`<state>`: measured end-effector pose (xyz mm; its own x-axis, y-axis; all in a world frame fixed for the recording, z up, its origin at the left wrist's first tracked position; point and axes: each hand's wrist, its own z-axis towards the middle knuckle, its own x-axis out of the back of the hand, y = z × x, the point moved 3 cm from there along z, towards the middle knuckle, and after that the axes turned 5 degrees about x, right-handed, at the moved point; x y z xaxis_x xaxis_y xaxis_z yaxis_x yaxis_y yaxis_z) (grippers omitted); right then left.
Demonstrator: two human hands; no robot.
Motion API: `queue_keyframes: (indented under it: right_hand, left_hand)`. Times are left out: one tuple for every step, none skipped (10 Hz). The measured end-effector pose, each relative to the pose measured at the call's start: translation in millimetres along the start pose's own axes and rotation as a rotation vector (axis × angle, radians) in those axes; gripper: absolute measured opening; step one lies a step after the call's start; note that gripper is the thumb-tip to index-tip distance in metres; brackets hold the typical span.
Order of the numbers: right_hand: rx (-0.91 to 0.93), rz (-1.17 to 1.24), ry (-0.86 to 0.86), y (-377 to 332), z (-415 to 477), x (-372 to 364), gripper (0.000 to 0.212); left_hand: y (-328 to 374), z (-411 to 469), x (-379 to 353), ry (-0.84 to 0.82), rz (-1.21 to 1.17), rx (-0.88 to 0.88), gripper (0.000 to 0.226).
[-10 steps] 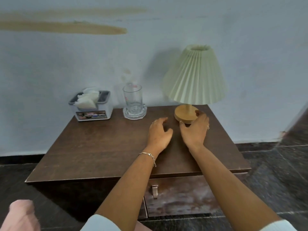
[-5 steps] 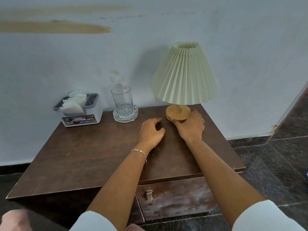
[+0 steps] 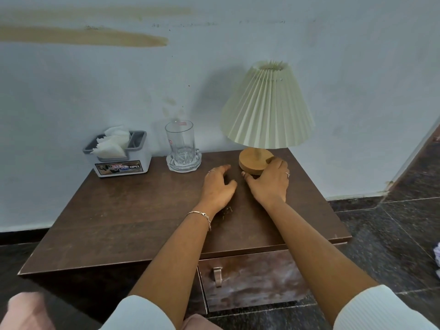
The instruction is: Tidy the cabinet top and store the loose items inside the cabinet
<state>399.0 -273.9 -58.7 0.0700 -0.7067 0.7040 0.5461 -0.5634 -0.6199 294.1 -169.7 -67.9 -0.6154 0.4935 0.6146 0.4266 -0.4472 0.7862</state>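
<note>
A dark wooden cabinet (image 3: 123,225) stands against a pale wall. On its top at the back are a tissue box (image 3: 119,156), a clear glass (image 3: 181,141) on a glass coaster (image 3: 183,164), and a lamp with a pleated shade (image 3: 267,108) on a round wooden base (image 3: 253,160). My right hand (image 3: 270,183) curls around the front right of the lamp base, thumb and fingers touching it. Just left of it, my left hand (image 3: 217,189) hovers palm down over the cabinet top with fingers apart, holding nothing. A small dark object (image 3: 227,210) lies beside my left wrist.
The cabinet's drawer front (image 3: 252,279) with a metal handle (image 3: 217,276) is shut below the right half. Dark tiled floor (image 3: 392,239) lies to the right. My knee (image 3: 26,310) shows at the lower left.
My right hand has closed in around the lamp base from its front. My left hand stayed beside it. The camera view shifted slightly.
</note>
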Motion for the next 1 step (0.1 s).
queue_keyframes:
  right_hand:
    - [0.122, -0.037, -0.017, -15.8, -16.7, -4.3, 0.061]
  left_hand:
    - [-6.3, -2.8, 4.6, -0.007, 0.006, 0.044, 0.057]
